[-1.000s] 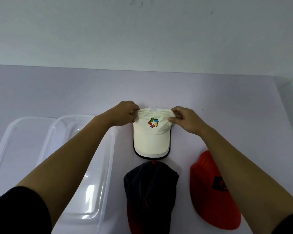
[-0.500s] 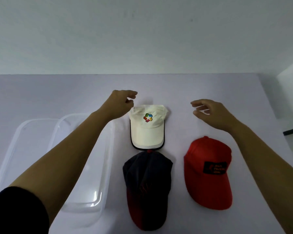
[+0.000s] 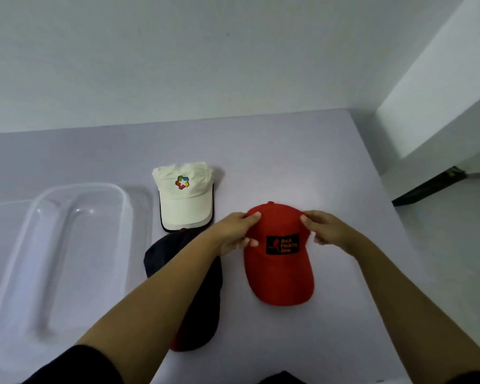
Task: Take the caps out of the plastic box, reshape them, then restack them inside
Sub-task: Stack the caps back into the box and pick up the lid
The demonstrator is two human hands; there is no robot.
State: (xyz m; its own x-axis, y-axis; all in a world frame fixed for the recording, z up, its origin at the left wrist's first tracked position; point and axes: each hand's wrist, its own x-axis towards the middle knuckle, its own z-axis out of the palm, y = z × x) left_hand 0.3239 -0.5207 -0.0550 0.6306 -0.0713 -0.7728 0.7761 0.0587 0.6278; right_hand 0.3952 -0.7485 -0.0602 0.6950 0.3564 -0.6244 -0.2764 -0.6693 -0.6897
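red cap (image 3: 280, 273) lies on the lilac table (image 3: 302, 162), right of centre. its long axis runs straight away from the person: brim near, crown far. both hands sit at the crown end, one on each flank. the left hand (image 3: 233, 235) pinches the crown's left edge, thumb on top and fingers curled at the side. the right hand (image 3: 327, 230) pinches the right edge the same way. neither is nearer, as the cap lies squarely between them. the plastic box (image 3: 81, 187) stands well apart to the left, beyond the dark cap (image 3: 161, 253) and the white cap (image 3: 186, 200), so restacking probably means a leftward carry once the crown is shaped.
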